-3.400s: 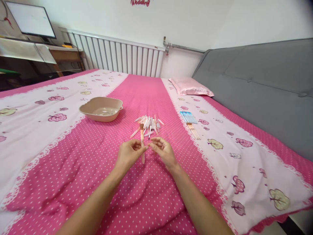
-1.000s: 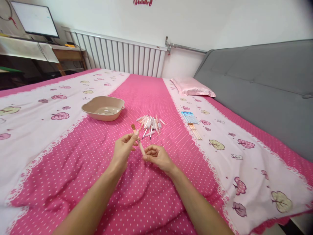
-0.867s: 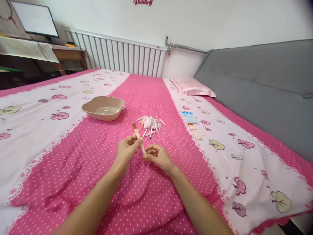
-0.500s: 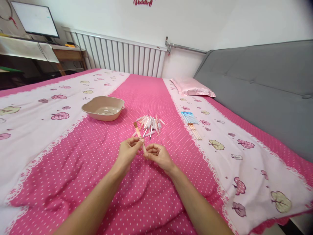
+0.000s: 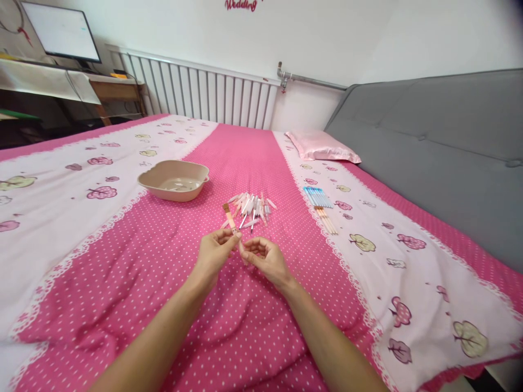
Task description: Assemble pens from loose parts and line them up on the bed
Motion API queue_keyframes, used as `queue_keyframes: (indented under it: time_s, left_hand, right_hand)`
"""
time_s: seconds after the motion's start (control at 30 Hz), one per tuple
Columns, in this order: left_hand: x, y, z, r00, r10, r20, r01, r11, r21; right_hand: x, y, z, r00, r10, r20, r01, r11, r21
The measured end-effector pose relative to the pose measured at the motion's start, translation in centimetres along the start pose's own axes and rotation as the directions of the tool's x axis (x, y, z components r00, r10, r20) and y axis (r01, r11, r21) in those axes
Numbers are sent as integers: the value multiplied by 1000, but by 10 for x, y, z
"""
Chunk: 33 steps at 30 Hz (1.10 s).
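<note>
Pink bedding with white dots covers a wide bed, bordered on both sides by pale strips printed with little trees. Over its middle, the person's left hand pinches a brown-topped pen between thumb and fingers; the pen slants, its brown end pointing up and away. Close beside it, the right hand has its fingers curled and its thumb closed on the pen's lower part, whose tip is partly hidden. Just beyond the hands lies a loose pile of pens, pink, white and grey, pointing every which way. To the right, well apart from the pile, blue-topped pens lie side by side in a neat row, and nearer the person, next to them, a few brown-topped peach pens line up the same way. A beige basin sits farther off to the left. At the far right a pink pillow lies near a grey padded headboard. Behind the bed, a white radiator runs along the wall; left of it, a lit monitor stands on a desk.
</note>
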<state>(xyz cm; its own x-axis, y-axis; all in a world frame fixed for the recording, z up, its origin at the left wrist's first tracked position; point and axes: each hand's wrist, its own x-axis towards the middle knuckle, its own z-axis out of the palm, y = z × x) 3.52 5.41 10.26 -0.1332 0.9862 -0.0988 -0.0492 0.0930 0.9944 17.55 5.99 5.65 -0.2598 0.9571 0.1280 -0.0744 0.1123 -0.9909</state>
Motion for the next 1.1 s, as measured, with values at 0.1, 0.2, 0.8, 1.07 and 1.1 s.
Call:
queue_keyframes:
  time_s: [0.1, 0.2, 0.8, 1.07, 1.1]
  left_hand:
    - [-1, 1, 1, 1000, 2, 2, -2, 1000, 14]
    - [-1, 0, 1, 1000, 6, 2, -6, 1000, 18]
    - [-5, 4, 5, 999, -14, 33, 14, 1000, -5]
    - [3, 12, -9, 988, 67, -142, -72, 997, -31]
    - [4, 13, -13, 982, 92, -167, -100, 994, -41]
  right_hand:
    - [-1, -2, 1, 998, -50, -45, 46, 996, -80]
    - [-3, -5, 3, 994, -86, -68, 74, 985, -158]
    - [-7, -8, 10, 970, -136, -199, 74, 954, -291]
    - [-8, -4, 6, 967, -140, -215, 68, 947, -313]
    - [-8, -5, 6, 968, -138, -209, 67, 947, -313]
